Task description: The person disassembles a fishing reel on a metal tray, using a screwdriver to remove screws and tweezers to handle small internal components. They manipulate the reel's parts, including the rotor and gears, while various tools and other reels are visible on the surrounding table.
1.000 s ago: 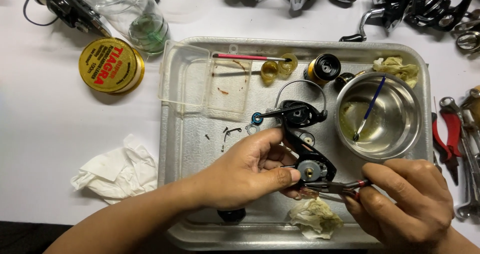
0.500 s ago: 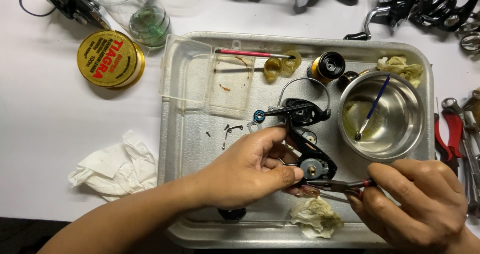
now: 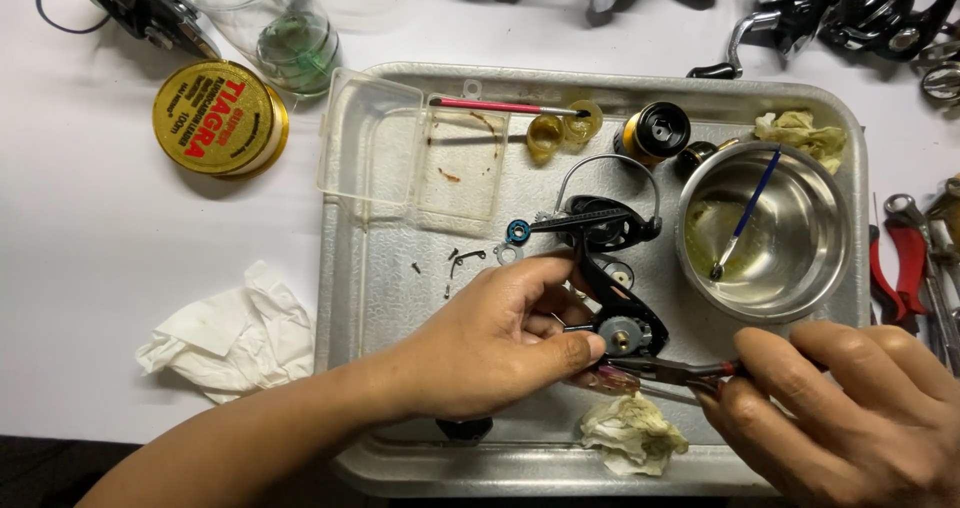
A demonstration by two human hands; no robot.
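Grip: our left hand (image 3: pixel 500 343) pinches the black reel body (image 3: pixel 610 298) over the metal tray (image 3: pixel 380 298); our right hand (image 3: pixel 850 408) clamps needle-nose pliers (image 3: pixel 670 371) at its exposed gear. We judge the reel rigid, greasy, best held by the frame. Right of it: smooth steel bowl (image 3: pixel 800 268), blue brush (image 3: pixel 745 213).

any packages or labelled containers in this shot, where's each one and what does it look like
Round tin: on the white table, left of the metal tray, flat disc shape, gold-yellow lid with red lettering.
Clear plastic box: at the tray's upper left corner, rectangular, open, see-through, with brownish smears inside and no label.
Glass jar: just above the tin, clear with a greenish bottom, no label visible.
No signs or screens show.
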